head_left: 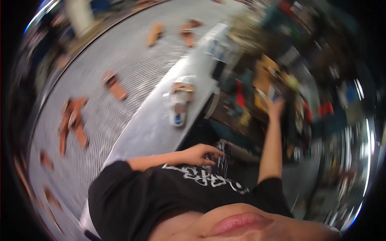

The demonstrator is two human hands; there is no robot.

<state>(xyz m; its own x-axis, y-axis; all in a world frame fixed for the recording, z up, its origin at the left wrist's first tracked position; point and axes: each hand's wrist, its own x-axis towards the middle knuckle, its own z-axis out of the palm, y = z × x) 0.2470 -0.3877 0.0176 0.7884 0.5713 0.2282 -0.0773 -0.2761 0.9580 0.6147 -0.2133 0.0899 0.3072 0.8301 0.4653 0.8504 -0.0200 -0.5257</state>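
Across a finely ribbed grey surface (108,120) strewn with brown sandals (117,90), then a smooth white ledge (140,136) bearing a pale sandal (179,105) with a shiny golden band, we look down. Our left hand (199,154), fingers loosely bent and parted, holds nothing visible; our right hand (275,106) is at a flat, yellowish-tan piece (263,74) amid blurred clutter, its opening and grip impossible for us to tell.

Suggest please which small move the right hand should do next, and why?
Perhaps the right hand should close slowly where it is: its forearm is stretched and the hand is at the near end of the yellow object, though blur hides whether it grips anything. The left hand looks empty.
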